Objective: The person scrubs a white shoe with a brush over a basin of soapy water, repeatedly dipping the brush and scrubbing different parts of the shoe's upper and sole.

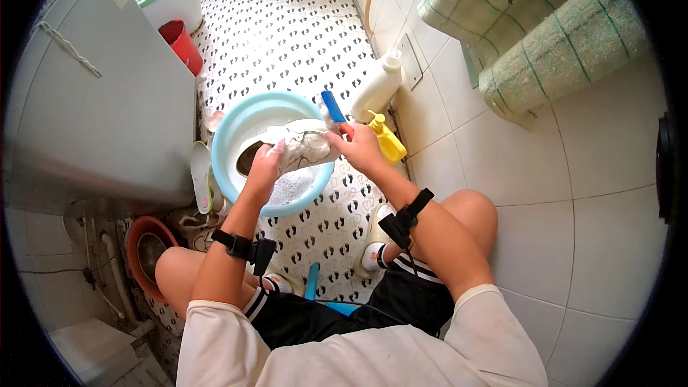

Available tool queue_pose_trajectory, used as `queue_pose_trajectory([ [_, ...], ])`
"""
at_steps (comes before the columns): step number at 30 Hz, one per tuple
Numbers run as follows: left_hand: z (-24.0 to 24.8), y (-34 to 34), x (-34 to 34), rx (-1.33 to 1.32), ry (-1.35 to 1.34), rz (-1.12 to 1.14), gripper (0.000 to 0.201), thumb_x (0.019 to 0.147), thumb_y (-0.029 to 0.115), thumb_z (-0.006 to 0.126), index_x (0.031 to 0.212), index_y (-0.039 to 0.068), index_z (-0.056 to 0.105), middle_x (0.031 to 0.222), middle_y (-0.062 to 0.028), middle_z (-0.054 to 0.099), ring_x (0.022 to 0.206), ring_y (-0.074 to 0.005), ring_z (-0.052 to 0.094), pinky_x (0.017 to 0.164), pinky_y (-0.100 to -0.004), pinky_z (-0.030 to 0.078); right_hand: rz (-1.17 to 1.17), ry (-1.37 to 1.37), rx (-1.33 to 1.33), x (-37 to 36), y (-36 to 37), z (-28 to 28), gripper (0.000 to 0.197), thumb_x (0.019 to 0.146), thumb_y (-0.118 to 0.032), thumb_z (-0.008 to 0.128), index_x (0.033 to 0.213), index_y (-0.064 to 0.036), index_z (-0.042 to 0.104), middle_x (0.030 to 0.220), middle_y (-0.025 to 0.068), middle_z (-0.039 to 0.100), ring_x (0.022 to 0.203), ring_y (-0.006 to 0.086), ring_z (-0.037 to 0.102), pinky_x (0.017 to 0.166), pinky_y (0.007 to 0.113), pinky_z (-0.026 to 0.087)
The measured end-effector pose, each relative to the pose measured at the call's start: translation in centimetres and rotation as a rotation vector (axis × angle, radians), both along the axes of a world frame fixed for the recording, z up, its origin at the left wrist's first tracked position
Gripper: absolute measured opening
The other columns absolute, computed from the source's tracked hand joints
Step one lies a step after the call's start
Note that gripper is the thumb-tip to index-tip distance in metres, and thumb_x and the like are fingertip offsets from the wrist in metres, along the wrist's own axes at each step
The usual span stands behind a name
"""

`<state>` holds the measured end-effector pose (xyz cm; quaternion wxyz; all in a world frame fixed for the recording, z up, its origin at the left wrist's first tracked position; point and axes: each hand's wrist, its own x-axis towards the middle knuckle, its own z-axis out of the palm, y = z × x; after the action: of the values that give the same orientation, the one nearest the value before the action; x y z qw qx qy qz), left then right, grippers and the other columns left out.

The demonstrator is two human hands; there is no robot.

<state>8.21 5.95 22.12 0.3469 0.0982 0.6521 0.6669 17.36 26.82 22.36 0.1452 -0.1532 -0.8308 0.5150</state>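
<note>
My left hand is closed on a wet white shoe, gripping it beside its dark opening. The shoe is tilted above a light blue basin holding sudsy water. My right hand is wrapped round a scrubbing brush with a blue and orange body, held against the toe end of the shoe. Its bristles are mostly hidden. Just right of that hand stand a yellow pump bottle and a large white bottle.
A grey cabinet-like appliance stands at the left, near a red bucket. A green-and-white insole leans by the basin. Below it sits a brown-red pot. Checked towels hang on the tiled right wall.
</note>
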Motion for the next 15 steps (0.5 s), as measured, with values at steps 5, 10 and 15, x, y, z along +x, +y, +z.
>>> queue_pose_trajectory([
  [5, 0.0, 0.9, 0.2, 0.206, -0.348, 0.157, 0.036, 0.102, 0.029, 0.046, 0.121, -0.001, 0.053, 0.116, -0.0111, 0.062, 0.103, -0.0211, 0.062, 0.091, -0.0346, 0.049, -0.081, -0.127, 0.236, 1.3, -3.2, 2.2, 0.054, 0.101, -0.036, 0.04, 0.141, 0.0006, 0.037, 0.064, 0.0198, 0.064, 0.058, 0.0388, 0.063, 0.055, 0.05, 0.049],
  [10, 0.4, 1.1, 0.1, 0.27, -0.432, 0.187, 0.04, 0.103, 0.03, 0.042, 0.129, 0.001, 0.048, 0.12, -0.0128, 0.061, 0.107, -0.0248, 0.062, 0.094, -0.0382, 0.05, 0.114, -0.146, 0.442, 2.7, -5.8, 2.8, 0.054, 0.099, -0.029, 0.046, 0.148, -0.0137, 0.032, 0.055, 0.0169, 0.059, 0.048, 0.0371, 0.06, 0.048, 0.051, 0.048],
  [15, -0.1, 1.4, -0.3, 0.35, -0.455, 0.217, 0.043, 0.104, 0.032, 0.039, 0.133, 0.001, 0.046, 0.128, -0.014, 0.058, 0.113, -0.0264, 0.06, 0.099, -0.0392, 0.047, -0.015, -0.16, 0.449, 2.1, -4.6, 1.5, 0.057, 0.097, -0.025, 0.049, 0.15, -0.0167, 0.029, 0.053, 0.0157, 0.058, 0.048, 0.0361, 0.06, 0.048, 0.05, 0.048],
])
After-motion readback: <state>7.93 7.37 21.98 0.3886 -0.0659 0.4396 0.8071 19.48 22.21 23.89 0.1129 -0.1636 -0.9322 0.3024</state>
